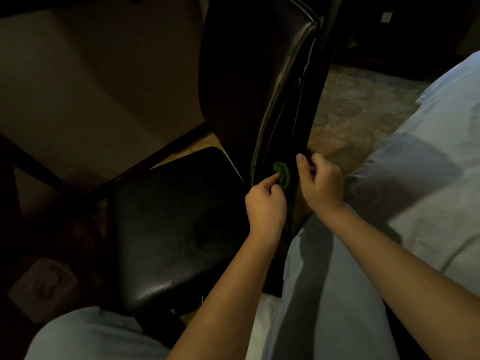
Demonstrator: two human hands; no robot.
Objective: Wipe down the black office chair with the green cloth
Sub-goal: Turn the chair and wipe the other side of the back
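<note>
1. the cloth is bunched against the lower side edge of the backrest of the chair, just above where it meets the seat.
2. the left hand holds the cloth. its fingers curl round the wad and the forefinger pushes it onto the leather, and a strip of cloth trails down past the knuckles.
3. the right hand sits just beside the cloth at the backrest's rear edge, with the thumb straight and the other fingers curled. whether they grip the chair, a fold of cloth or nothing is hidden, so i cannot tell.
4. judged from this, the wiping is under way and the step in hand is the side seam low on the backrest.
5. how much is already clean cannot be read. the light is dim, and the black leather shows no clear line between wiped and unwiped.
6. the seat has dull smudges near its middle, so it likely needs a pass.
7. probably left to do: the broad face of the backrest, the seat, and whatever frame lies below, which is out of view.
</note>
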